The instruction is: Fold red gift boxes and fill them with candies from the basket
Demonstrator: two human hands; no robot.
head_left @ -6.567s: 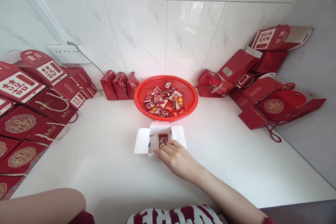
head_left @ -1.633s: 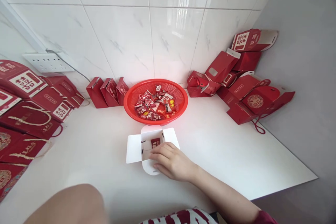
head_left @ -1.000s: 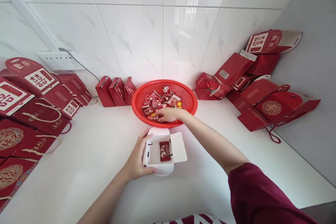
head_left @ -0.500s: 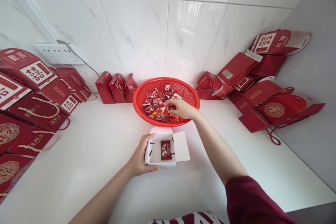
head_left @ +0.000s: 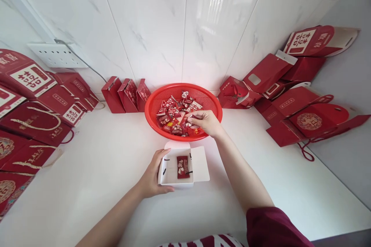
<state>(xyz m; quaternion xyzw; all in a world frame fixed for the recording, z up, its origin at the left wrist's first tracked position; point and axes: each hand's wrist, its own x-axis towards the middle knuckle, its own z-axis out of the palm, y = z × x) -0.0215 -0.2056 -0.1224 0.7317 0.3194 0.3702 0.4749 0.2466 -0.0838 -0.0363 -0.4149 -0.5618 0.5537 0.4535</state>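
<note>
An open white box lies on the white counter with one red candy packet inside. My left hand grips the box's left wall, thumb along its front edge. Behind it stands a red mesh basket holding several red wrapped candies. My right hand is in the basket's right front part, its fingers pinched on a red candy.
Three small red boxes stand against the tiled wall left of the basket. Red gift bags pile up along the left side, more red bags and boxes at the right. A white power strip is fixed to the wall.
My right hand left the box and reached into the basket, now closing on a candy near its front right. My left hand came in and took hold of the box's left side.
</note>
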